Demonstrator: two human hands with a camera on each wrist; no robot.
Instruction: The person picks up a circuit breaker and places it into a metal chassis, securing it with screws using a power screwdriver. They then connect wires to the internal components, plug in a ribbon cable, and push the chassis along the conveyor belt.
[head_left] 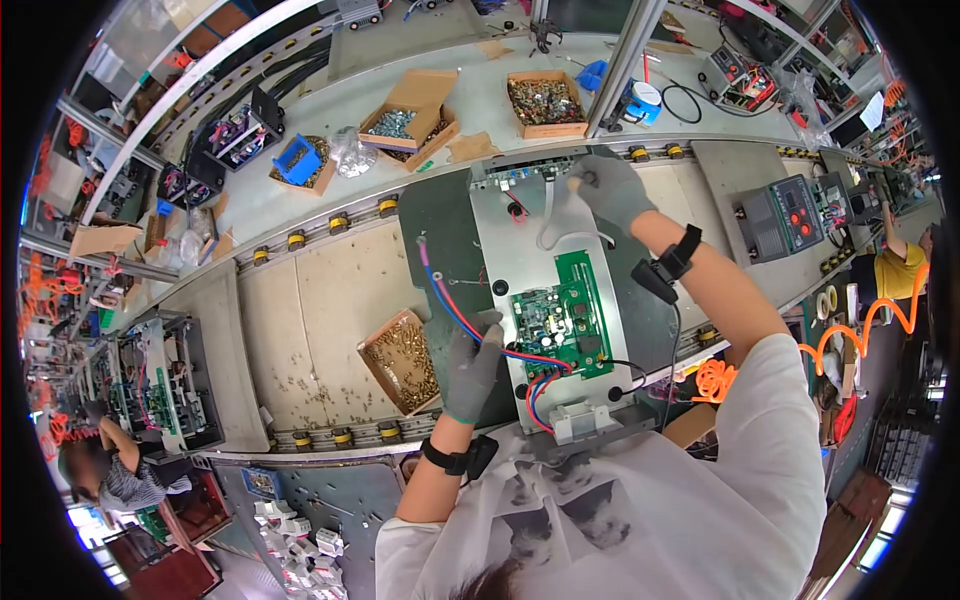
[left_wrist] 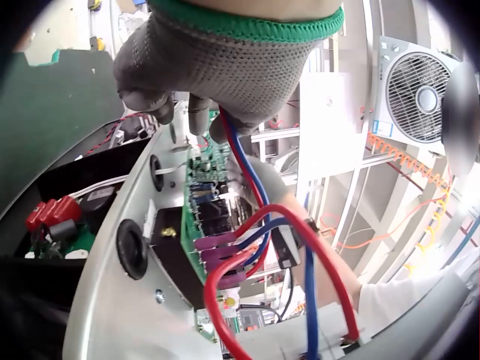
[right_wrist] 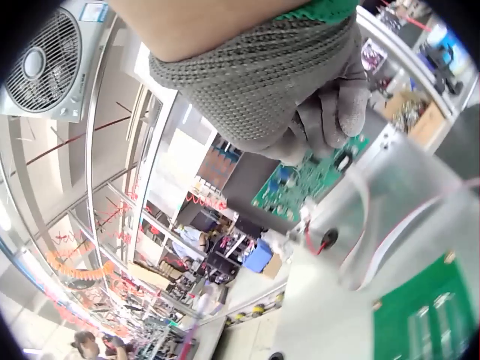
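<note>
A metal chassis plate (head_left: pixel 500 230) lies before me, carrying a green circuit board (head_left: pixel 572 345) with several components. My gloved left hand (head_left: pixel 473 375) holds a bundle of red and blue wires (left_wrist: pixel 241 161) at the board's left side. From that hand the wires' loose ends, tipped with ring lugs, stretch up and left. My gloved right hand (head_left: pixel 612 190) is at the far end panel, fingers bent down over another green board (right_wrist: pixel 281 187). A grey ribbon cable (right_wrist: pixel 366 217) runs close by its fingertips; I cannot tell whether they pinch anything.
A box of brass screws (head_left: pixel 400 362) sits left of the plate, with loose screws scattered on the conveyor. Boxes of hardware (head_left: pixel 546 103) line the back bench. A finished-looking unit with a control panel (head_left: pixel 790 215) stands to the right. Orange coiled hoses (head_left: pixel 715 382) hang nearby.
</note>
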